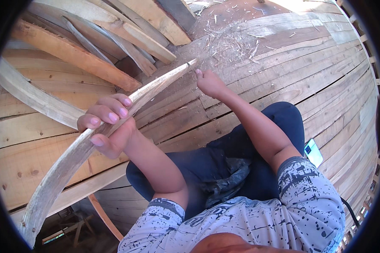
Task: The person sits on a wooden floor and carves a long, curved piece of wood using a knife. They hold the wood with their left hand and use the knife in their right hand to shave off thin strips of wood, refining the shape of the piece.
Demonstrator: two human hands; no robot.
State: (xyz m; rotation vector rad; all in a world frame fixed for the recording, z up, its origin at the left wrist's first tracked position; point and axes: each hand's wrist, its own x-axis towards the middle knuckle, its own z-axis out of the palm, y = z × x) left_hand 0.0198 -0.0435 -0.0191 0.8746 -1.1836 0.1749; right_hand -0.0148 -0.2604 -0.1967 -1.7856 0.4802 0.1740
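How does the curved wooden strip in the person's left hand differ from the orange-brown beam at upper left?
The curved wooden strip bows in an arc; the orange-brown beam looks nearly straight. The strip is pale, while the beam is a deeper orange-brown. The left hand grips the strip, whereas neither hand touches the beam. Both are long pieces of wood.
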